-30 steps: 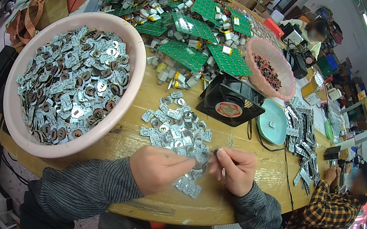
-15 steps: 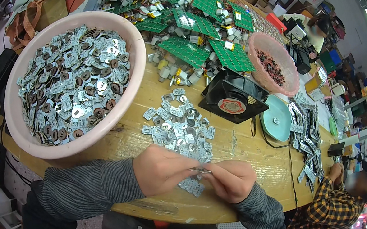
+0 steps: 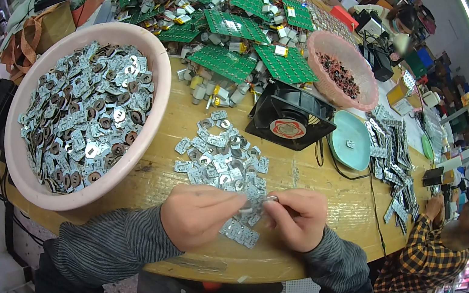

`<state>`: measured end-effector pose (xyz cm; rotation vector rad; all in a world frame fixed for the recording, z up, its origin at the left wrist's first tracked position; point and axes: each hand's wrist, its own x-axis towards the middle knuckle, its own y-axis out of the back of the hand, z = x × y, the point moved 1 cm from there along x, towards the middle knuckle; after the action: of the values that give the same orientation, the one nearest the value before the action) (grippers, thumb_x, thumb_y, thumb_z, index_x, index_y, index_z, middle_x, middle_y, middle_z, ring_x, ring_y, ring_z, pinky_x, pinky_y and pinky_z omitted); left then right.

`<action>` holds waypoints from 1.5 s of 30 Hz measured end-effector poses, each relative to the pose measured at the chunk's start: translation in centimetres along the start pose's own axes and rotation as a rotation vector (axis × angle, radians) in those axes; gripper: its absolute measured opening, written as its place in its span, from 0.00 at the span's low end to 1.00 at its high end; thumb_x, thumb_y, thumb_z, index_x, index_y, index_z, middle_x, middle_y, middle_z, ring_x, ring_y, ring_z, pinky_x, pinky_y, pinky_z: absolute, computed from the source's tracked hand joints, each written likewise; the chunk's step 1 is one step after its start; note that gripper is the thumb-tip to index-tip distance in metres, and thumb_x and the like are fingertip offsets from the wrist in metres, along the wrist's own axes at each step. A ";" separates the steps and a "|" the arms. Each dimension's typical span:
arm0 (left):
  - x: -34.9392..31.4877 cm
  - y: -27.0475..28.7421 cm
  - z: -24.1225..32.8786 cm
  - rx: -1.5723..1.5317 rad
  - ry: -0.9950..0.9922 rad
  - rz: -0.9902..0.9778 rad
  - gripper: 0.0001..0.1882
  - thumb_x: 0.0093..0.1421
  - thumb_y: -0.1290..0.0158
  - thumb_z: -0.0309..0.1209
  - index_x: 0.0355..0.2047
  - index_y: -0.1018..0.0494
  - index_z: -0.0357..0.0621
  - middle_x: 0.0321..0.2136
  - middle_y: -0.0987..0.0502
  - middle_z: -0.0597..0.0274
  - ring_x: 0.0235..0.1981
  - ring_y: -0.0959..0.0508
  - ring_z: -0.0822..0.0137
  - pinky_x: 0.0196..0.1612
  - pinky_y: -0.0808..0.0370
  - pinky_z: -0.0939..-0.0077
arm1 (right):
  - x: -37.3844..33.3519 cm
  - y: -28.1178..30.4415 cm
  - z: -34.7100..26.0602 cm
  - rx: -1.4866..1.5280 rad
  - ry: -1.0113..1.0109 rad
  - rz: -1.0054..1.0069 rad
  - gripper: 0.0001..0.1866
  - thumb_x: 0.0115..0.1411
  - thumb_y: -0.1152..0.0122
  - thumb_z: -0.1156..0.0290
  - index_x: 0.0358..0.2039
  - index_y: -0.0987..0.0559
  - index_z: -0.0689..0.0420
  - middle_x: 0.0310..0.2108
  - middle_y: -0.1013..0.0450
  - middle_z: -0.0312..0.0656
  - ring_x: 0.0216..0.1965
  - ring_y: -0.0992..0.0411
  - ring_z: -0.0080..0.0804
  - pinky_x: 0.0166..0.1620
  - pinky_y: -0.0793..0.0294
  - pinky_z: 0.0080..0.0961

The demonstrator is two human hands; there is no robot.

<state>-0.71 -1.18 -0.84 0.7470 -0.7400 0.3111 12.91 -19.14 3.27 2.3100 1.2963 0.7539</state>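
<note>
My left hand (image 3: 199,214) is closed in a pinch over the near part of a loose pile of small grey circuit boards (image 3: 221,158); its fingertips are slightly blurred, and what they hold, if anything, I cannot make out. Just to its right, my right hand (image 3: 301,217) pinches a small silvery round part (image 3: 270,199) between thumb and forefinger. A narrow gap separates the two hands. Below them lies a flat panel of joined circuit boards (image 3: 238,233) on the wooden table (image 3: 205,269).
A big pink tub (image 3: 162,84) full of similar boards stands at left. Beyond the pile sit a black fan (image 3: 288,115), a turquoise dish (image 3: 352,155), a pink basket (image 3: 367,85) and green circuit panels (image 3: 224,62). Black board strips (image 3: 395,176) lie right, near a person in plaid (image 3: 421,258).
My hands, earlier together on a thin small part, have drawn apart. The right hand keeps a small silvery part at its fingertips. The view has shifted slightly.
</note>
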 end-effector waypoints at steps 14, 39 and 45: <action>-0.2 0.1 0.0 0.007 -0.050 -0.094 0.22 0.43 0.42 0.14 0.43 0.22 0.29 0.38 0.18 0.48 0.33 0.16 0.54 0.34 0.17 0.68 | 0.4 0.4 0.5 0.051 -0.019 -0.159 0.01 0.57 0.34 0.80 0.29 0.17 0.64 0.17 0.25 0.42 0.18 0.24 0.32 0.23 0.29 0.24; 0.2 0.3 -0.3 -0.161 0.018 -0.089 0.18 0.51 0.35 0.19 0.43 0.21 0.32 0.30 0.17 0.51 0.27 0.15 0.57 0.29 0.18 0.71 | 0.1 -0.3 0.8 -0.042 0.325 -0.144 0.13 0.55 0.34 0.82 0.42 0.19 0.67 0.29 0.20 0.48 0.25 0.20 0.37 0.29 0.21 0.26; 0.7 0.4 0.4 -0.191 0.152 -0.128 0.20 0.52 0.34 0.21 0.46 0.23 0.37 0.29 0.17 0.53 0.26 0.15 0.60 0.27 0.19 0.73 | -0.1 -0.5 0.7 -0.130 0.406 -0.128 0.14 0.52 0.30 0.82 0.40 0.20 0.67 0.27 0.21 0.48 0.23 0.21 0.40 0.25 0.22 0.28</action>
<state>-0.66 -1.18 0.09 0.5800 -0.5666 0.1761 12.94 -19.05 2.40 2.0144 1.4930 1.2694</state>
